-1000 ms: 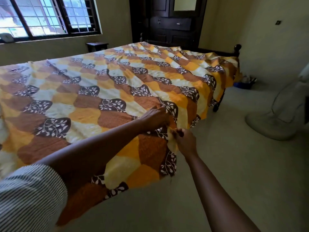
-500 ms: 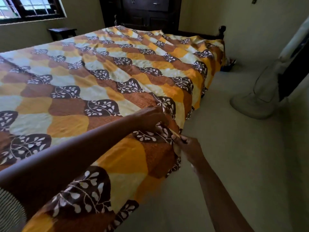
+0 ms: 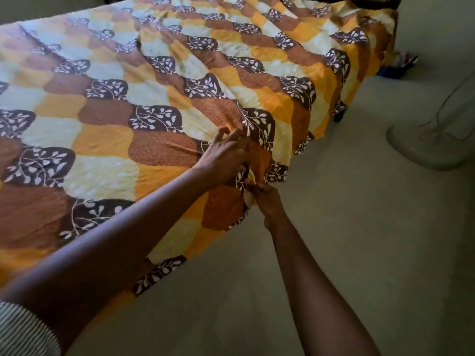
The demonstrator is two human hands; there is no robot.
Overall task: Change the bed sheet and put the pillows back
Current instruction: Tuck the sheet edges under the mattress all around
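At bed edge, left hand (image 3: 226, 158), right hand (image 3: 267, 201) (both pinching) bed sheet (image 3: 159, 98)

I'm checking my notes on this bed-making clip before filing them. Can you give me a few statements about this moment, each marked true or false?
1. The left hand and right hand both grip the bed sheet at the side edge of the bed. True.
2. The bed sheet is plain white. False: it is patterned in orange, yellow and brown, with leaf motifs.
3. A pillow lies on the bed sheet. False: no pillow is in view.
4. A round stand base sits on the floor to the right of the bed. True.
5. The right hand rests flat on the floor. False: it pinches the bed sheet's hanging edge.
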